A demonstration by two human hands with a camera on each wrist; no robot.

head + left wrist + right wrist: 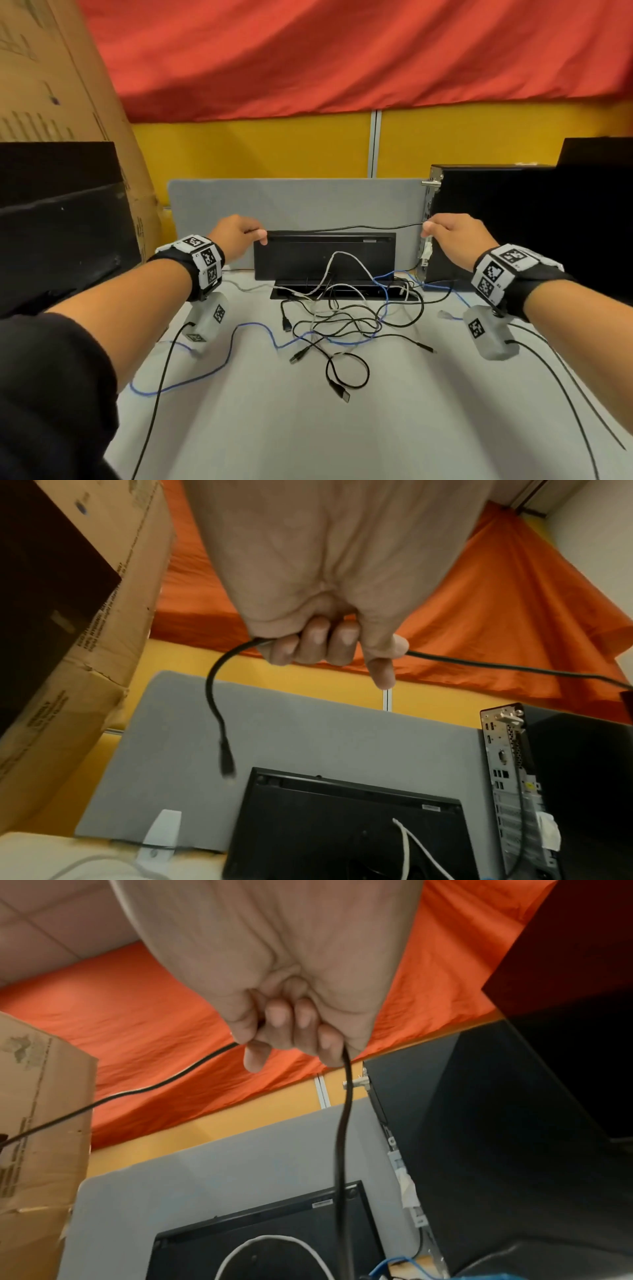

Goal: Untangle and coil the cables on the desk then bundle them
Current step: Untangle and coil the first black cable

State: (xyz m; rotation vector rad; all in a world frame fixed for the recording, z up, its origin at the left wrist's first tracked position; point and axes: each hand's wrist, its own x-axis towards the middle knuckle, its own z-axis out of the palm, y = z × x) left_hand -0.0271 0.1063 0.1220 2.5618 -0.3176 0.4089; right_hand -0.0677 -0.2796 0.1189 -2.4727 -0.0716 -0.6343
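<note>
A: Risk entry. The black cable (346,228) is stretched nearly straight between both hands, above the upright black panel (325,253). Its lower run drops from the right hand toward the tangle (346,322) at 6 o'clock of the panel. If that run is still looped through the blue cable (212,366) or the white cable (346,260), pulling could tighten a knot or drag the pile across the surface (308,428).

B: Noted. Anything near the computer tower (496,226)?

A: It stands at 3 o'clock, just beside the right hand; a snagged cable could tug its rear ports. Cannot tell which cables are plugged in.

B: Hands?

A: Left hand (236,236), fingers curled round the cable; a short tail with its plug (227,764) hangs free below. Right hand (455,236), likewise closed round the same cable. Neither shows any gap.
</note>
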